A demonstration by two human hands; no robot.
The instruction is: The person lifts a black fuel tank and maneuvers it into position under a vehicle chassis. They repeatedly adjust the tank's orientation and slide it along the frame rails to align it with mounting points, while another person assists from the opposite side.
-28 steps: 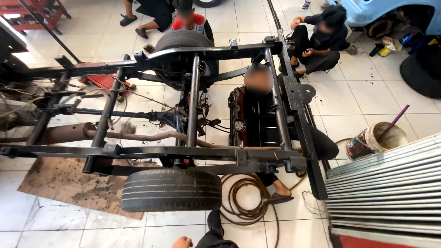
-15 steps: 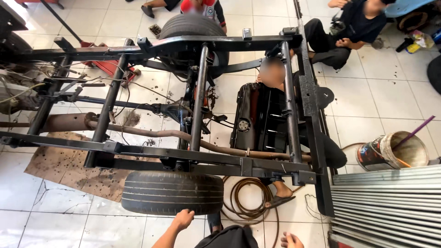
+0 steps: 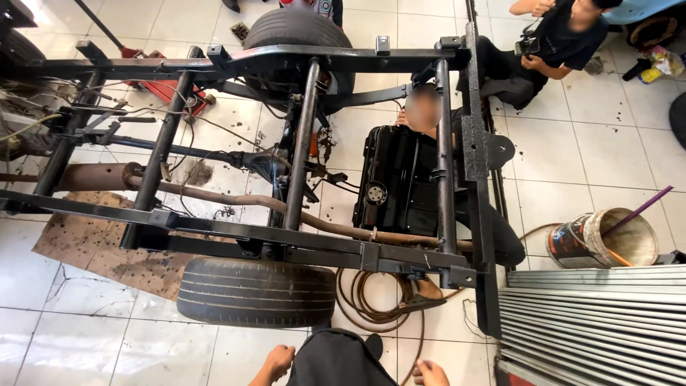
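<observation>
Both hands hang low, empty: left hand (image 3: 277,361) loosely curled, right hand (image 3: 431,373) half-open, near the tyre (image 3: 256,292) under the frame (image 3: 300,246).

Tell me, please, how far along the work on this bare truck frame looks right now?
Done: the frame is stripped bare, both tyres fitted. In hand: a person crouches inside it at the black fuel tank. The left hand and right hand hold nothing. Left: the rusty exhaust pipe and loose wiring.
</observation>
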